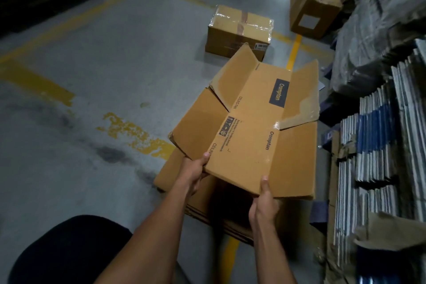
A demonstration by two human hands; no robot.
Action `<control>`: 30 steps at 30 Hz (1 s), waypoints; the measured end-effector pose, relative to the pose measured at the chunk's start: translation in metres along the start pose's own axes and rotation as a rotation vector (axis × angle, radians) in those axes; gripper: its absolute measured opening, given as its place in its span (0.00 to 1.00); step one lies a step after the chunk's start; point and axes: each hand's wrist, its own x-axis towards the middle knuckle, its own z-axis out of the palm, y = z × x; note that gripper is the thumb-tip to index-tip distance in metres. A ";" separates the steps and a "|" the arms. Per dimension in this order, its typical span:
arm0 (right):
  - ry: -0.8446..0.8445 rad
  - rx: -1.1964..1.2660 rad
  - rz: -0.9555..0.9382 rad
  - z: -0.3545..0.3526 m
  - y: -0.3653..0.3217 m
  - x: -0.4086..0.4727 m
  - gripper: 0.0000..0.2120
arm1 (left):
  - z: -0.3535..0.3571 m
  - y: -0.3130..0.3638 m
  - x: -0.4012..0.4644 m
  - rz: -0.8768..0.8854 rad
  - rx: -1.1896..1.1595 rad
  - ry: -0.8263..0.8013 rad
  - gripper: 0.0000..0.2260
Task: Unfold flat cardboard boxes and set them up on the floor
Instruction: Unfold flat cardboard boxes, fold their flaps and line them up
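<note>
Both hands grip near edge of box (251,127): left hand (194,172) at left corner, right hand (264,203) right. Flat stack (200,200) on floor (92,76) below.

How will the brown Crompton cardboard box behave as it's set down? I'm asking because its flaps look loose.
The brown Crompton cardboard box is probably light: the left hand and right hand hold it by one edge only. Its open flaps splay at angles, so they will likely flop. One far flap looks torn, so it may bend or rip easily.
</note>
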 end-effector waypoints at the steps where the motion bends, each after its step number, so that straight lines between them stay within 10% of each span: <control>1: -0.005 0.006 0.002 -0.001 -0.001 -0.001 0.25 | 0.000 -0.001 0.000 -0.001 0.003 0.003 0.11; 23: 0.057 -0.009 0.629 -0.044 0.075 0.046 0.09 | -0.047 -0.031 0.033 -0.503 0.381 0.141 0.16; 30: 0.211 -0.228 0.601 -0.072 0.106 0.061 0.19 | -0.044 -0.030 0.029 -0.558 0.520 0.159 0.19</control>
